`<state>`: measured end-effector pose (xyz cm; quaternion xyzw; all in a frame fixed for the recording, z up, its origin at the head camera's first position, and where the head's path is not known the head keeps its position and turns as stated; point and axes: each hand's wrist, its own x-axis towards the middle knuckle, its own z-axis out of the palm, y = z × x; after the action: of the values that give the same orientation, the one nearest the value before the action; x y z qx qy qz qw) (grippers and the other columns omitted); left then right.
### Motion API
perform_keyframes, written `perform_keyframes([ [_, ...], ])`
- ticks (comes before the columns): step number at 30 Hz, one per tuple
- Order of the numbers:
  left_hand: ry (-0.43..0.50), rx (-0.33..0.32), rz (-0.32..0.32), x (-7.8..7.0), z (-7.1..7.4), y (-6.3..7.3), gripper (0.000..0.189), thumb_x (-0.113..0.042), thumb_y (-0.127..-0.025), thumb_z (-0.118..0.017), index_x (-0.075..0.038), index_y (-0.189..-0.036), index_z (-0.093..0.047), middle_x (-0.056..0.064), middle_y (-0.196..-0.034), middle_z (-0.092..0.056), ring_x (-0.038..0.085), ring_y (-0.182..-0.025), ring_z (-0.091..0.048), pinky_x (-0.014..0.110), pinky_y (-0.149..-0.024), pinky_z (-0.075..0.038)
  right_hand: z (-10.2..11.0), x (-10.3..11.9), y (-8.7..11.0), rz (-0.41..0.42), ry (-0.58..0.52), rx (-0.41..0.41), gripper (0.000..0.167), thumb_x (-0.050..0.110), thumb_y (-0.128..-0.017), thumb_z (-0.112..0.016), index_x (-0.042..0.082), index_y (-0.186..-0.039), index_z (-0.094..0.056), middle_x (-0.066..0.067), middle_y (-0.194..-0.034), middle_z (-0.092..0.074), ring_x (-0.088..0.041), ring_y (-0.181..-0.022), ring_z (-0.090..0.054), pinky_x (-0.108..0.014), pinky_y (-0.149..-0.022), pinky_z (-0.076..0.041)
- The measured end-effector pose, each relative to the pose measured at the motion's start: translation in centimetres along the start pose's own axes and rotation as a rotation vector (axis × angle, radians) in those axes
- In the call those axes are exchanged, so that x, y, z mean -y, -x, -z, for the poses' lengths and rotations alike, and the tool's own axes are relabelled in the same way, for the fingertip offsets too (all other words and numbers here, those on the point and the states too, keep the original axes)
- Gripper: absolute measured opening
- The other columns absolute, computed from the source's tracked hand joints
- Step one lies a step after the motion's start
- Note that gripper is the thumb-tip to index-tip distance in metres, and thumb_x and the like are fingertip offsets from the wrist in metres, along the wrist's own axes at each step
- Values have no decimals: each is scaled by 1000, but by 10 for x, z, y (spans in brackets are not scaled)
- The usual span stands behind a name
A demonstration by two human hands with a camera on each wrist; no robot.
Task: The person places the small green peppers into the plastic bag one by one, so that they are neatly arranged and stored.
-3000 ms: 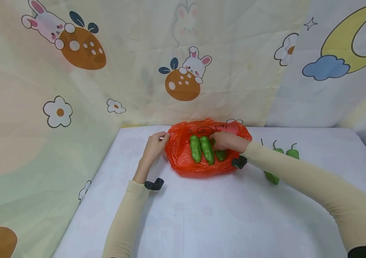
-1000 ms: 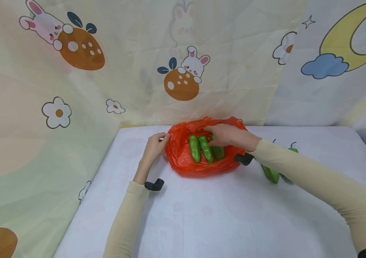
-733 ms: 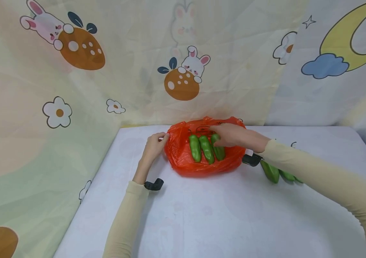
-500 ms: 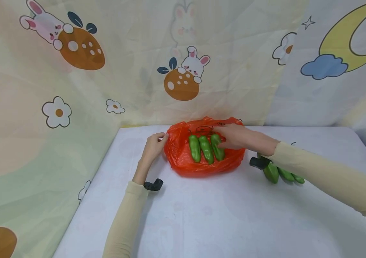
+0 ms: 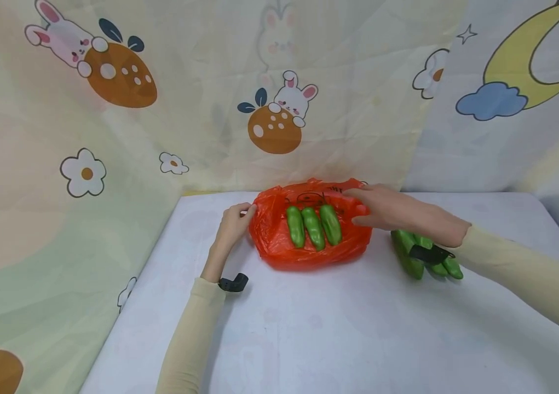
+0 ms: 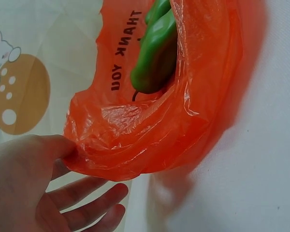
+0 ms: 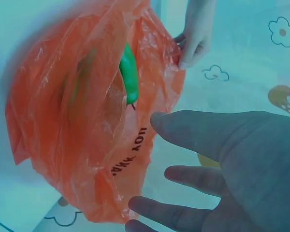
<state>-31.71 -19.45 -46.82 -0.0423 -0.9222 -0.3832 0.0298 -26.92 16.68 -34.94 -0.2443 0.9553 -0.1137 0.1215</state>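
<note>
A red plastic bag (image 5: 271, 232) lies open on the table, with three green peppers (image 5: 313, 228) side by side in its mouth. At its left edge my left hand (image 5: 232, 227) pinches the rim between thumb and forefinger; in the left wrist view the other fingers of that hand (image 6: 24, 179) spread below the film. Over the bag's right edge hovers my right hand (image 5: 397, 210), its fingers extended and parted. The right wrist view shows this hand (image 7: 251, 159) holding nothing, beside the bag's printed side (image 7: 140, 140).
Right of the bag, several more green peppers (image 5: 407, 257) lie together on the white table (image 5: 318, 328), partly hidden by my right forearm and wrist strap. A cartoon-printed cloth (image 5: 200, 109) hangs behind the table and along its sides.
My right hand has let go of the rightmost pepper in the bag and drawn back to the right with its fingers spread. My left hand stays on the rim.
</note>
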Motion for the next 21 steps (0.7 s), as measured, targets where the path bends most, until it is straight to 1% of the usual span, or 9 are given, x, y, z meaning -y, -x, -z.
perform_keyframes([
  [4, 5, -1, -7, 0, 0, 0, 33, -38, -104, -52, -13, -108, -74, 7, -106, -73, 23, -93, -67, 35, -78, -58, 1, -4, 7, -10, -22, 0, 66, 26, -92, -71, 10, -150, -44, -23, -143, -54, -44, -128, -51, -61, -98, -50],
  [9, 10, -3, -12, 1, -1, 0, 33, -38, -104, -52, -14, -109, -73, 7, -107, -73, 23, -93, -68, 36, -78, -58, 4, -8, 15, -30, -45, -1, 67, 29, -91, -72, 12, -151, -45, -23, -144, -52, -44, -130, -48, -61, -94, -52],
  [15, 11, -1, -7, 1, -2, -1, 33, -39, -103, -52, -14, -110, -73, 7, -109, -73, 23, -95, -67, 38, -80, -59, 8, -13, 23, -28, -54, -6, 67, 28, -91, -72, 11, -150, -45, -23, -148, -49, -45, -133, -47, -61, -97, -51],
  [18, 9, 4, -7, 1, -2, -1, 33, -39, -103, -52, -14, -110, -73, 6, -107, -73, 23, -93, -67, 37, -79, -59, 8, -15, 25, -30, -47, -17, 69, 26, -90, -73, 9, -150, -44, -23, -149, -48, -46, -134, -46, -62, -98, -50],
  [21, 2, 6, -7, 0, -2, -1, 34, -39, -104, -51, -14, -109, -73, 6, -105, -73, 23, -91, -66, 35, -77, -58, 9, -18, 29, -28, -47, -26, 71, 28, -90, -74, 9, -151, -43, -24, -149, -47, -47, -134, -45, -63, -98, -49],
])
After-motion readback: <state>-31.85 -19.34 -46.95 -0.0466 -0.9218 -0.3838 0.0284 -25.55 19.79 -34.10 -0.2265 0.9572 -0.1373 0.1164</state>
